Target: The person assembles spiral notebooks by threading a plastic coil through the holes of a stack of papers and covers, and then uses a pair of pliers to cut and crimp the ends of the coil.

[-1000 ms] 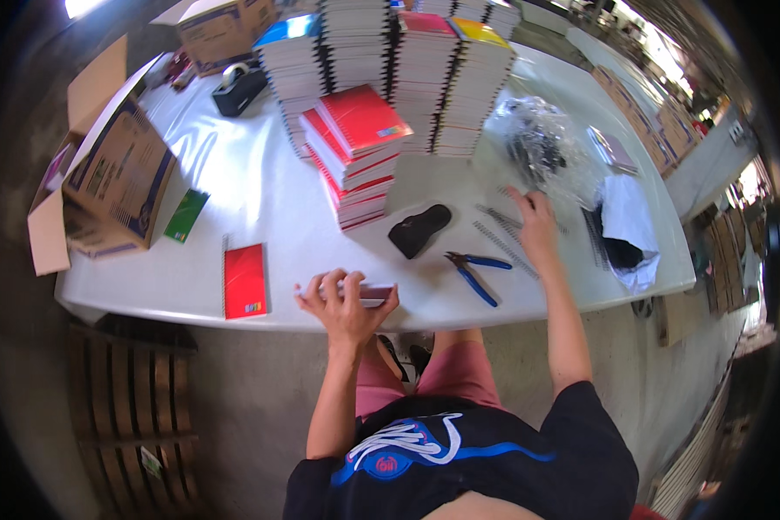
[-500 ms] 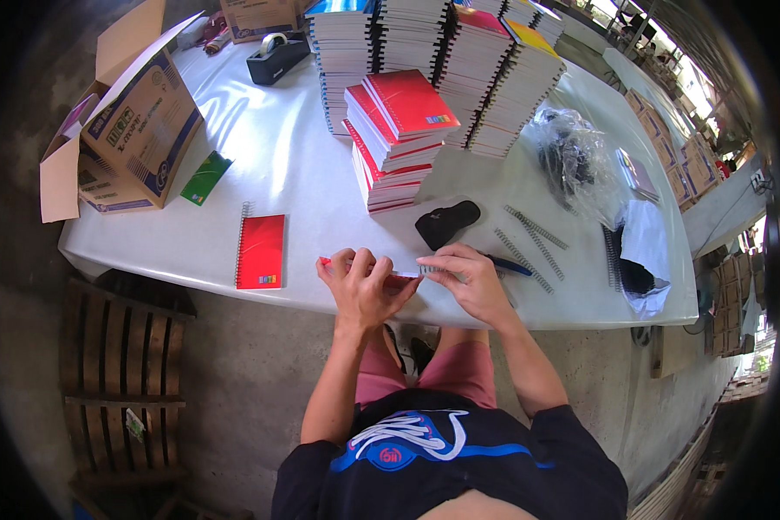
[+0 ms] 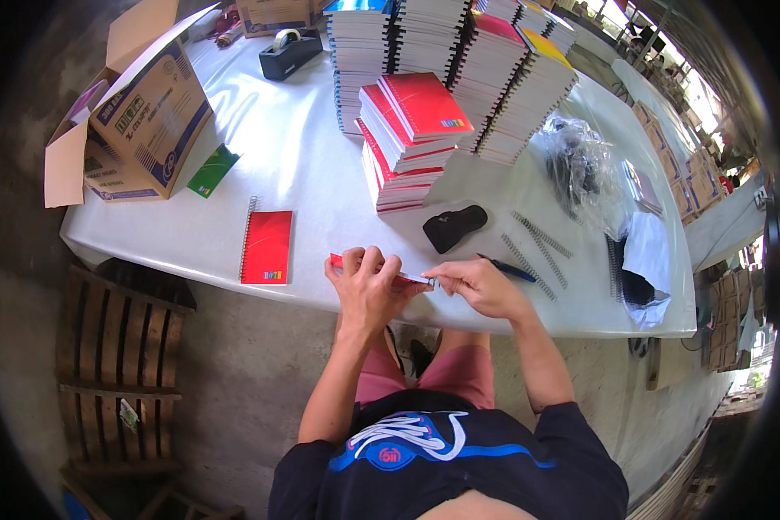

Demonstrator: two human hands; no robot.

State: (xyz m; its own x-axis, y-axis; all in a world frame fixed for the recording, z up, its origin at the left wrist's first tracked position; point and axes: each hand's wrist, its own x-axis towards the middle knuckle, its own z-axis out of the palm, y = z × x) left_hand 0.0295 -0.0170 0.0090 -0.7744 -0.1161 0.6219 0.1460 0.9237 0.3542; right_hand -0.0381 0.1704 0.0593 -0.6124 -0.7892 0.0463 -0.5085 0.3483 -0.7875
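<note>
My left hand point(image 3: 366, 284) grips a thin red notebook point(image 3: 336, 259) near the table's front edge, its fingers curled over the top. At the notebook's right end, my right hand point(image 3: 484, 290) pinches the tip of a wire coil point(image 3: 431, 282); most of that coil is hidden. Just beyond my right hand lies a dark blue, slim tool point(image 3: 510, 269). Loose metal coils point(image 3: 546, 260) rest to its right. A black, soft-looking object point(image 3: 453, 227) sits behind my hands. Off to the left, a red spiral notebook point(image 3: 267, 249) lies flat with its coil in place.
A stack of red notebooks point(image 3: 425, 108) stands beyond my hands, with tall notebook piles point(image 3: 503, 95) behind. An open cardboard box point(image 3: 152, 121), a green card point(image 3: 212, 171) and a tape dispenser point(image 3: 290, 55) are at left. Crumpled clear plastic point(image 3: 579, 165) lies at right. A wooden chair point(image 3: 126, 355) stands below-left.
The view has shifted slightly. My right hand has turned at the notebook's end, its fingers now more curled around the coil tip. My left hand keeps its hold on the notebook.
</note>
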